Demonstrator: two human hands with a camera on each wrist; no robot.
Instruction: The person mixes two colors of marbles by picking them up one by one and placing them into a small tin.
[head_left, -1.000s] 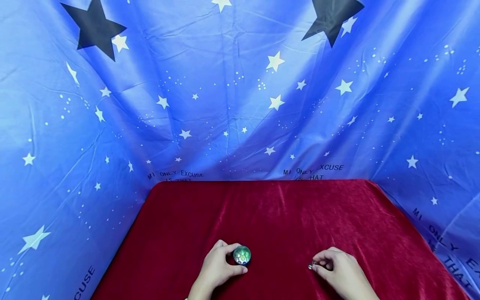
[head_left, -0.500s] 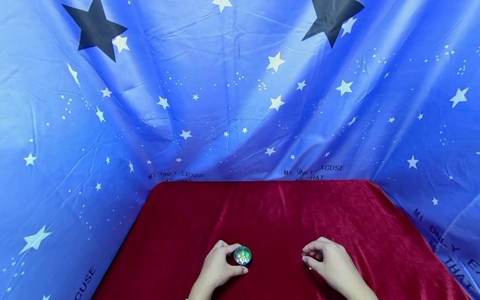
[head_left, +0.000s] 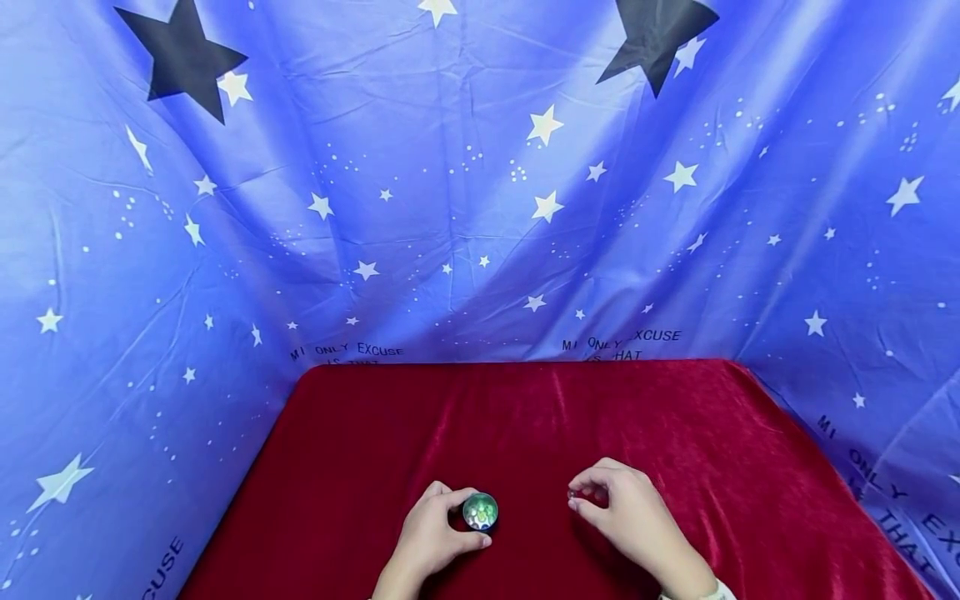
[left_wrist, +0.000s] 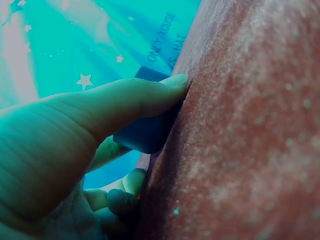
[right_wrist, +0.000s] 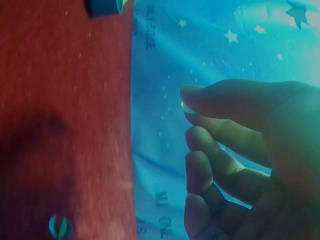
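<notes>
My left hand [head_left: 435, 533] holds a small round container [head_left: 480, 512] between thumb and fingers on the red cloth. Its top looks shiny green with pale round spots; the left wrist view shows its dark blue side wall [left_wrist: 150, 131] tilted with the camera, the thumb across it. To the right, my right hand [head_left: 626, 512] is raised over the cloth and pinches a small, clear glass marble [right_wrist: 187, 107] between thumb and forefinger, mostly covered by the fingertips. Another marble [right_wrist: 61, 227], clear with a green streak, lies on the cloth in the right wrist view; in the head view it is hidden.
Red velvety cloth [head_left: 420, 425] covers the table. A blue curtain [head_left: 450, 208] printed with stars and lettering stands behind the table and along both sides. The container's rim region [right_wrist: 105, 7] shows at the top of the right wrist view.
My right hand has moved left and slightly away from me, nearer the container, with the marble pinched. The left hand and container stay in place; the view shifts slightly.
</notes>
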